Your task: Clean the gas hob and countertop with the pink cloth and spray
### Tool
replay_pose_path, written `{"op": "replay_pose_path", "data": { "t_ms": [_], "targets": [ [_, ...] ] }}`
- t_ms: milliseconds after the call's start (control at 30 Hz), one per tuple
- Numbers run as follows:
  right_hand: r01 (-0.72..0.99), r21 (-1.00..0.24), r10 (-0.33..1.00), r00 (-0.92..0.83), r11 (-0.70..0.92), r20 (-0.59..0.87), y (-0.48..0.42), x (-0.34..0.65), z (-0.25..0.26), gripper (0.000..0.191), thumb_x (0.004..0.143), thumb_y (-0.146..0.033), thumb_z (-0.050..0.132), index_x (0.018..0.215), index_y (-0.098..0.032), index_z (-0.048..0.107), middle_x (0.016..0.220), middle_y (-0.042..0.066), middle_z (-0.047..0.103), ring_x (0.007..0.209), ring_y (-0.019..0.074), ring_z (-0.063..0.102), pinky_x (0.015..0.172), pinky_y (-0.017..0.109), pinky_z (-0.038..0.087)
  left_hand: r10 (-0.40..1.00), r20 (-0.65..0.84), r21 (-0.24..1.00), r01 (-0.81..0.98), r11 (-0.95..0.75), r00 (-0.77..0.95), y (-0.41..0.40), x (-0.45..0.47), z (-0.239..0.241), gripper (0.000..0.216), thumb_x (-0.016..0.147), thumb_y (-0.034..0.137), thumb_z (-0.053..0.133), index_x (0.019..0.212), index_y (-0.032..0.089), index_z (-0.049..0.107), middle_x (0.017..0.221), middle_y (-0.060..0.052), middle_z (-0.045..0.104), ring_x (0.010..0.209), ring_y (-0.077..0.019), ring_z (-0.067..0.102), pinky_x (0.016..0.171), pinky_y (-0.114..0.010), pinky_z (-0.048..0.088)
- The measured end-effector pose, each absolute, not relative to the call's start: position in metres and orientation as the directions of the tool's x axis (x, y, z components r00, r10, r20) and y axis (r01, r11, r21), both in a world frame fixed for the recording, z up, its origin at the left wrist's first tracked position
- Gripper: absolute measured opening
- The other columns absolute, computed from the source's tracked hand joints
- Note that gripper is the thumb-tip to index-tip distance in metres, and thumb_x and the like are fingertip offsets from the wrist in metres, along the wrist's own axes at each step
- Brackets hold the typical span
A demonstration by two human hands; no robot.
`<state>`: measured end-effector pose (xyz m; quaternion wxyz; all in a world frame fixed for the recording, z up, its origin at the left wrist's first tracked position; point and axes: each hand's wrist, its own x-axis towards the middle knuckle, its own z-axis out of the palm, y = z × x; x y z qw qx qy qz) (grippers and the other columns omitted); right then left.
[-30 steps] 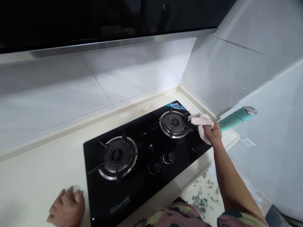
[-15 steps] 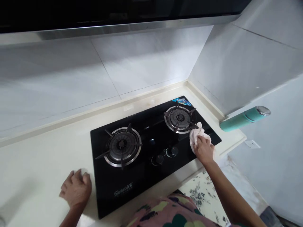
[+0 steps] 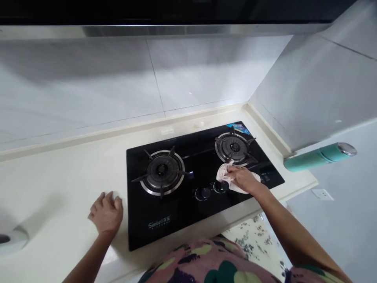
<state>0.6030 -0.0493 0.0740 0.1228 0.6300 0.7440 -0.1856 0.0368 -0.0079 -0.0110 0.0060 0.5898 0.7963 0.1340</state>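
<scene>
Left hand is resting on worktop beside hob, grip spread, holding nothing. Right hand is pressing cloth onto the glass between knobs and right burner, grip bunching it. Cloth looks soft, light and limp, so it is probably best gathered at the middle.

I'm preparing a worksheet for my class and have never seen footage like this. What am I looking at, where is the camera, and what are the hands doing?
There is no machine here. A person wears a camera on the head, looking forward and down, so you see that person's own arms. The left hand rests on the pale countertop, beside a black glass hob. The right hand presses a pale cloth onto the glass, between the right burner and the knobs, its grip shut on it. A teal bottle shows at the far right.
</scene>
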Motion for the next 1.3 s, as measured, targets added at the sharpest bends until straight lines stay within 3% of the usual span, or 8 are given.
{"op": "replay_pose_path", "data": {
  "t_ms": [133, 300, 400, 567, 767, 967, 1100, 1300],
  "targets": [
    [0.984, -0.086, 0.876, -0.178, 0.156, -0.447, -0.026, 0.581, 0.083, 0.031, 0.094, -0.016, 0.061, 0.117, -0.026, 0.079, 0.128, 0.009, 0.074, 0.118, 0.0241, 0.067, 0.099, 0.031, 0.045, 0.94, 0.154, 0.211, 0.94, 0.269, -0.304, -0.008, 0.037, -0.01, 0.05, 0.1, 0.043, 0.043, 0.136, 0.015, 0.063, 0.157, -0.02, 0.051, 0.144, -0.0403, 0.044, 0.118, -0.061, 0.034],
    [0.982, -0.061, 0.87, -0.187, 0.179, -0.456, -0.002, 0.552, 0.082, 0.023, 0.092, -0.01, 0.059, 0.102, -0.015, 0.079, 0.105, 0.016, 0.078, 0.105, 0.0286, 0.071, 0.095, 0.036, 0.046, 0.942, 0.115, 0.193, 0.937, 0.29, -0.315, -0.007, 0.039, -0.006, 0.052, 0.1, 0.043, 0.04, 0.136, 0.013, 0.064, 0.157, -0.02, 0.052, 0.143, -0.0403, 0.044, 0.116, -0.06, 0.035],
    [0.97, -0.092, 0.868, -0.244, 0.227, -0.433, 0.012, 0.527, 0.078, 0.024, 0.094, -0.012, 0.057, 0.095, -0.018, 0.08, 0.11, 0.015, 0.076, 0.111, 0.0287, 0.069, 0.101, 0.038, 0.045, 0.94, 0.119, 0.193, 0.937, 0.293, -0.318, -0.007, 0.038, -0.008, 0.051, 0.1, 0.042, 0.042, 0.136, 0.013, 0.064, 0.157, -0.02, 0.051, 0.143, -0.0398, 0.043, 0.116, -0.06, 0.034],
    [0.963, -0.148, 0.904, -0.262, 0.223, -0.337, 0.045, 0.482, 0.064, 0.033, 0.101, -0.029, 0.055, 0.128, -0.027, 0.073, 0.144, 0.011, 0.062, 0.127, 0.0289, 0.059, 0.102, 0.038, 0.046, 0.939, 0.144, 0.203, 0.938, 0.281, -0.312, -0.009, 0.035, -0.013, 0.049, 0.1, 0.04, 0.045, 0.136, 0.013, 0.064, 0.155, -0.022, 0.052, 0.142, -0.0403, 0.044, 0.115, -0.06, 0.034],
    [0.985, -0.134, 0.965, -0.134, 0.106, -0.227, 0.117, 0.46, 0.056, 0.066, 0.104, -0.034, 0.05, 0.167, -0.03, 0.032, 0.164, 0.015, 0.038, 0.138, 0.0366, 0.045, 0.105, 0.051, 0.046, 0.938, 0.19, 0.212, 0.945, 0.248, -0.289, -0.012, 0.033, -0.019, 0.046, 0.1, 0.038, 0.048, 0.135, 0.013, 0.065, 0.154, -0.022, 0.053, 0.14, -0.0397, 0.044, 0.115, -0.06, 0.033],
    [0.962, -0.134, 0.93, -0.266, 0.239, -0.254, 0.141, 0.448, 0.064, 0.048, 0.103, -0.025, 0.048, 0.149, -0.036, 0.06, 0.161, 0.009, 0.044, 0.14, 0.0379, 0.04, 0.111, 0.056, 0.039, 0.94, 0.174, 0.221, 0.942, 0.253, -0.293, -0.013, 0.034, -0.019, 0.046, 0.101, 0.038, 0.047, 0.136, 0.013, 0.065, 0.155, -0.02, 0.053, 0.141, -0.0395, 0.043, 0.116, -0.058, 0.032],
    [0.91, -0.157, 0.854, -0.413, 0.383, -0.316, 0.098, 0.459, 0.068, 0.053, 0.097, -0.021, 0.057, 0.146, -0.038, 0.062, 0.162, 0.004, 0.047, 0.141, 0.0352, 0.039, 0.114, 0.054, 0.035, 0.94, 0.182, 0.234, 0.941, 0.244, -0.288, -0.014, 0.034, -0.02, 0.047, 0.101, 0.038, 0.048, 0.136, 0.012, 0.064, 0.154, -0.022, 0.052, 0.141, -0.0399, 0.043, 0.116, -0.058, 0.031],
    [0.885, -0.207, 0.781, -0.466, 0.417, -0.416, 0.013, 0.48, 0.074, 0.05, 0.092, -0.016, 0.057, 0.138, -0.032, 0.07, 0.152, 0.007, 0.057, 0.14, 0.0352, 0.04, 0.115, 0.059, 0.029, 0.942, 0.183, 0.238, 0.942, 0.237, -0.283, -0.015, 0.034, -0.023, 0.044, 0.098, 0.035, 0.052, 0.135, 0.016, 0.065, 0.154, -0.021, 0.054, 0.141, -0.0392, 0.044, 0.114, -0.057, 0.032]
  ]
}}
